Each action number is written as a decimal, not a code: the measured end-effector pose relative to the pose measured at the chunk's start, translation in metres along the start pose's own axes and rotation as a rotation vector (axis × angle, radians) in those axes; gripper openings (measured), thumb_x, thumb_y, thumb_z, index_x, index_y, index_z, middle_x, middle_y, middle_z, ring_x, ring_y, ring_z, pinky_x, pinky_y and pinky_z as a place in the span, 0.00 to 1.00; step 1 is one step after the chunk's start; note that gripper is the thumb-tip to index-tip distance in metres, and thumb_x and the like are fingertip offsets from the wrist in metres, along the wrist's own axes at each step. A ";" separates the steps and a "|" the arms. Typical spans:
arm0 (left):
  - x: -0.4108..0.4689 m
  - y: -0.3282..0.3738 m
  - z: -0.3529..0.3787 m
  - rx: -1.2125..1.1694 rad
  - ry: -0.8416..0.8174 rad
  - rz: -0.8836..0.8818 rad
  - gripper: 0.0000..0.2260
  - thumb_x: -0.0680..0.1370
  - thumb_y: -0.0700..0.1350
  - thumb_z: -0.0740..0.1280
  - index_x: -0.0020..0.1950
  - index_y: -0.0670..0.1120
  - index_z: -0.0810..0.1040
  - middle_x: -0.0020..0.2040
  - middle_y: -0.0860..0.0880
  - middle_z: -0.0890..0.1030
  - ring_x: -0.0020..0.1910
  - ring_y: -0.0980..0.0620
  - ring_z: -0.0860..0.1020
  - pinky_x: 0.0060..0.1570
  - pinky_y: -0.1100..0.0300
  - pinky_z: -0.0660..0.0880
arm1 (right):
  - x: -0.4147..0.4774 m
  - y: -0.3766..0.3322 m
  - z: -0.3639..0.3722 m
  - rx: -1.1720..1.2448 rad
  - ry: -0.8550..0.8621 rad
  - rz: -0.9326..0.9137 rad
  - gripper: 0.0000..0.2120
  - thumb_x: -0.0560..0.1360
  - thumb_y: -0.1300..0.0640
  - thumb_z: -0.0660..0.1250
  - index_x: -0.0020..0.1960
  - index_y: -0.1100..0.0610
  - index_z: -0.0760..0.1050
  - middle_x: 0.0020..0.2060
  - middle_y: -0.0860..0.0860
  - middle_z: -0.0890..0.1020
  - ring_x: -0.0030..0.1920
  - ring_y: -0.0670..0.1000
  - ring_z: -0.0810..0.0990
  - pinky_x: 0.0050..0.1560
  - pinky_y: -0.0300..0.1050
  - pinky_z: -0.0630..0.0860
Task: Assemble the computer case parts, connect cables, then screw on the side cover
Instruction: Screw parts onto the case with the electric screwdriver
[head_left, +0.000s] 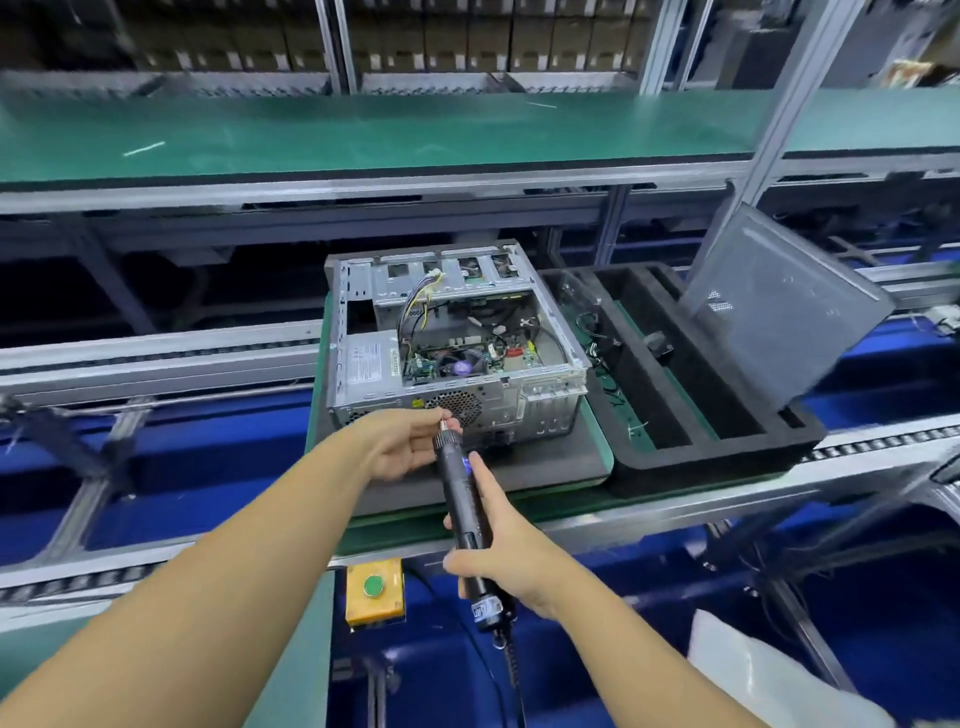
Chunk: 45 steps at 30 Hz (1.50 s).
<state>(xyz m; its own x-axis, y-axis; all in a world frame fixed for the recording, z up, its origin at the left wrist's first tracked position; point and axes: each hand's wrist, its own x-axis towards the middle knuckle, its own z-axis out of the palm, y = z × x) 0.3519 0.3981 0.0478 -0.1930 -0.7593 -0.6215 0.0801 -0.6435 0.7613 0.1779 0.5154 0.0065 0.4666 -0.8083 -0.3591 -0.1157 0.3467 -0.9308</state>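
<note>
Green anti-static matting covers a long upper shelf (363, 135) at the back of an assembly line framed in aluminium rails (156, 358), with blue panels (208, 493) below and blurred cartons stacked behind. On the green-topped bench (582, 499) a dark grey pad (545, 467) carries the computer case (457, 343), which lies on its side near the bench's middle, open face up, with the motherboard, wiring and power supply showing. Just beside it, toward the right edge, a black foam tray (717, 457) holds loose cables, and the grey side cover (784, 322) leans tilted in its far right slot. Over the near edge, the right hand (504, 556) grips the body of a black electric screwdriver (460, 493), while the left hand (400, 441) pinches its metal tip close to the case's rear fan grille. A yellow box with a green button (374, 590) sits below the near edge.
</note>
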 end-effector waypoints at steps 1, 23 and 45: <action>-0.001 0.004 -0.006 0.095 0.014 0.003 0.05 0.81 0.42 0.65 0.51 0.41 0.79 0.37 0.48 0.84 0.36 0.54 0.81 0.38 0.60 0.77 | 0.004 0.003 0.001 -0.002 -0.006 -0.007 0.56 0.72 0.65 0.74 0.78 0.27 0.43 0.62 0.53 0.75 0.35 0.52 0.81 0.43 0.49 0.82; 0.049 0.025 -0.057 1.419 0.338 0.747 0.20 0.76 0.50 0.72 0.68 0.52 0.78 0.55 0.51 0.82 0.71 0.49 0.65 0.67 0.47 0.60 | 0.033 0.019 0.008 0.001 0.053 -0.041 0.53 0.70 0.64 0.73 0.73 0.20 0.49 0.63 0.53 0.76 0.36 0.54 0.81 0.42 0.52 0.82; 0.048 0.026 -0.055 1.348 0.343 0.747 0.20 0.74 0.49 0.74 0.66 0.53 0.79 0.60 0.51 0.80 0.71 0.51 0.63 0.66 0.51 0.57 | 0.034 -0.005 0.018 0.166 0.024 0.010 0.54 0.72 0.66 0.74 0.80 0.31 0.46 0.60 0.57 0.77 0.38 0.50 0.80 0.42 0.48 0.81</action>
<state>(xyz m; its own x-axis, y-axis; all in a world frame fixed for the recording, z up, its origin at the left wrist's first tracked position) 0.3988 0.3395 0.0271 -0.2734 -0.9580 0.0860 -0.8777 0.2851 0.3852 0.2105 0.4951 0.0006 0.4450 -0.8149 -0.3714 0.0275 0.4270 -0.9039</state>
